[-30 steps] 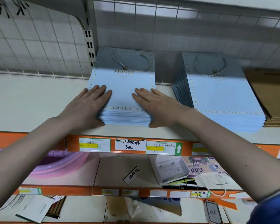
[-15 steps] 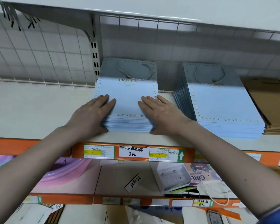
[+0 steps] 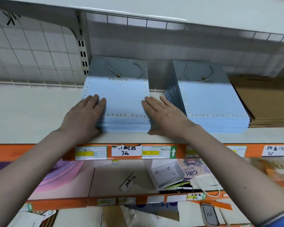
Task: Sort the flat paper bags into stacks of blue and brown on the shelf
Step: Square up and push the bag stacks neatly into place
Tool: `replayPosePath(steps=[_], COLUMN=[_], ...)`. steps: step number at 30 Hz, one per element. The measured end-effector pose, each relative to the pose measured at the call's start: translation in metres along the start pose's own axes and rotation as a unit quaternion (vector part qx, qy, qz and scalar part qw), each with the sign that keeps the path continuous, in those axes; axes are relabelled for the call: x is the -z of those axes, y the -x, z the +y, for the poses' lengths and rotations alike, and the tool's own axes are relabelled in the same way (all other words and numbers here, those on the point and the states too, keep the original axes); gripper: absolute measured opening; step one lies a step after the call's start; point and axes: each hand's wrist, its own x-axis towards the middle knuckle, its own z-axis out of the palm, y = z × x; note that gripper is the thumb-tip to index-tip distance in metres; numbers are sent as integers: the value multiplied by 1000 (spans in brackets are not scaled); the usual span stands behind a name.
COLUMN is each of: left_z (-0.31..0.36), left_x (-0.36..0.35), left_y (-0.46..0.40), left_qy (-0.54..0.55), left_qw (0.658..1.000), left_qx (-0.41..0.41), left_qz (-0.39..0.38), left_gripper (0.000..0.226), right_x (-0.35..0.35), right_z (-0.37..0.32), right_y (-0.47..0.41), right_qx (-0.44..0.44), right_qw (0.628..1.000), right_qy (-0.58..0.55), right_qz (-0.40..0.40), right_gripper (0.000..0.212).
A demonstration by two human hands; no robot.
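Note:
A stack of flat light-blue paper bags (image 3: 121, 99) with "PRINCE" lettering and a cord handle lies on the white shelf (image 3: 31, 112). My left hand (image 3: 87, 115) rests flat against the stack's front left corner, fingers straight on top. My right hand (image 3: 162, 115) lies flat against the front right corner, thumb at the stack's front edge. A second blue stack (image 3: 210, 99) sits to the right. A brown bag stack (image 3: 266, 102) lies further right.
A wire grid back panel (image 3: 31, 54) and a slotted upright (image 3: 82, 53) stand behind the shelf. Orange shelf rails (image 3: 195, 151) carry price labels. Lower shelves hold pink plates (image 3: 59, 177), a clear box (image 3: 167, 174) and a printed bag.
My hands have spread apart from the top of the stack to its two front corners. The camera has tilted a little upward.

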Motion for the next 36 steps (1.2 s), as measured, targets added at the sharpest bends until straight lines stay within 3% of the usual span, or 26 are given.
replayPosePath(steps=[10,23,26,33,36], left_z=[77,250,265,273,275], left_x=[9,11,6,-3,-7], left_y=[0,-30,-38,-51,-56], left_qy=[21,147,160,188,201], left_qw=[1000,986,983,979,975], left_qx=[15,67,70,82,87], left_qz=[-16,32,53,22,30], left_gripper=[99,107,108,100,91], right_x=[-2,-46,-54,-71,-79], right_z=[74,195,205,214,219], right_y=[72,165,170,165,163], right_qx=[-71,-22,-12,4,-10], right_qw=[997,1000,999,998,998], right_qy=[2,-9,-30,-55,-52], right_qz=[-18,2,-7,19,35], right_gripper=[98,101,101,93,82])
